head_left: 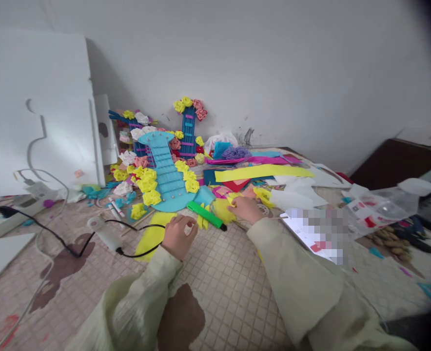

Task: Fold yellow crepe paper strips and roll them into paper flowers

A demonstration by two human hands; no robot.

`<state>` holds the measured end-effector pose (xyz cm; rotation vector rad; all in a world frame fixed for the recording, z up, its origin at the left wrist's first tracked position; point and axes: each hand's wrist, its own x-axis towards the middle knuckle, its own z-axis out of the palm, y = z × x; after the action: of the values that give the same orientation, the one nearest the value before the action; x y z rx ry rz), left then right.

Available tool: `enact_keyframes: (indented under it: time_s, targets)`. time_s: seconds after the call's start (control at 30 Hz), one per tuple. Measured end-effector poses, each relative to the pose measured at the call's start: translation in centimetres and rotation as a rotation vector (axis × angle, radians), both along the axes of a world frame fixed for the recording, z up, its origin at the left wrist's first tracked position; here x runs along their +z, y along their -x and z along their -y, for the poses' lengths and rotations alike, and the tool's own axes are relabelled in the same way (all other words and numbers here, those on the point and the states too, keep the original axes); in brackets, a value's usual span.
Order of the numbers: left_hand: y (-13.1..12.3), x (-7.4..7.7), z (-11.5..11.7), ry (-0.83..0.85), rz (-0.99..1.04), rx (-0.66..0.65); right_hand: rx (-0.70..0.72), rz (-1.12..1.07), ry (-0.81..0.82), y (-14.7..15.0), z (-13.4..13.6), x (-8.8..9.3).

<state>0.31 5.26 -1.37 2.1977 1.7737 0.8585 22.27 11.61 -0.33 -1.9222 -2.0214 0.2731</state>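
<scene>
Near the middle of the table my left hand (179,237) is curled, thumb and fingers together; a small pale thing shows at the fingertips, too small to name. My right hand (245,208) pinches a small piece of yellow crepe paper (232,200) above scattered scraps. Between the hands lies a flat green tool with a black end (206,215). Just behind stands a light blue board (166,170), strung across with rows of cord and edged with yellow paper flowers (149,185). A yellow paper sheet (151,234) lies partly beneath my left hand.
A white device (104,235) with a black cord lies left. Dark blue flower-decorated pieces (188,129) lean at the wall. Long yellow strip (263,171), a lit phone (310,234), a clear plastic container (387,207) and peanuts (389,242) are to the right. A power strip (21,207) sits far left.
</scene>
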Motion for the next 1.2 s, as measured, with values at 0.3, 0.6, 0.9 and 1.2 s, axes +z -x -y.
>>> enact_keyframes:
  time_s: [0.3,0.6,0.9,1.2]
  targets:
    - [0.9,-1.4,0.2,-0.032,0.253,-0.121,0.014,-0.209,-0.008,1.2,-1.3,-1.6]
    - [-0.1,-1.9,1.0,0.170,0.673,-0.179,0.218,-0.602,-0.042,2.3,1.2,1.8]
    - [-0.5,-1.7,1.6,0.604,1.317,-0.247,0.504,-1.025,0.533,4.0,4.7,1.0]
    - [-0.4,-1.7,1.7,0.353,1.207,-0.096,0.418,-1.234,0.527,4.2,6.2,-1.0]
